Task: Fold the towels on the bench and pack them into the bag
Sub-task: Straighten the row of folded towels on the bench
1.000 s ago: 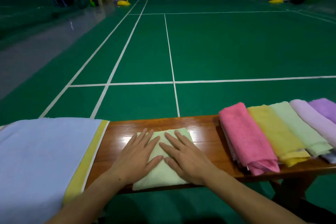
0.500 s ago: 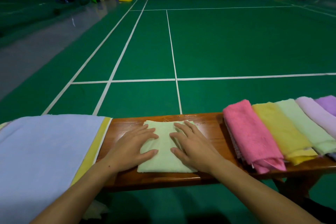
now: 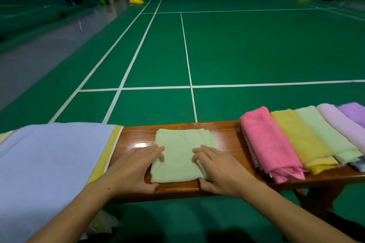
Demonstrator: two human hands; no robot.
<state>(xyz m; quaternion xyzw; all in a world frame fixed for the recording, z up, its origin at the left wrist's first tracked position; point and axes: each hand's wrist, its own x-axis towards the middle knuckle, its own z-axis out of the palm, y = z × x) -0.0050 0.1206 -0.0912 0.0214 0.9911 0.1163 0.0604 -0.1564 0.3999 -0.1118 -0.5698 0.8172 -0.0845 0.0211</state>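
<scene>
Both hands, left (image 3: 136,165) and right (image 3: 217,169), grip the near side edges of the folded pale-green towel (image 3: 178,156), fingers curled on top, on the wooden bench (image 3: 225,140).

Six towels (image 3: 270,144) lay on one bench (image 3: 227,138), beside one bag (image 3: 49,163); two hands (image 3: 136,165) showed at the lower middle.

head view, down over bench (image 3: 221,136)
</scene>
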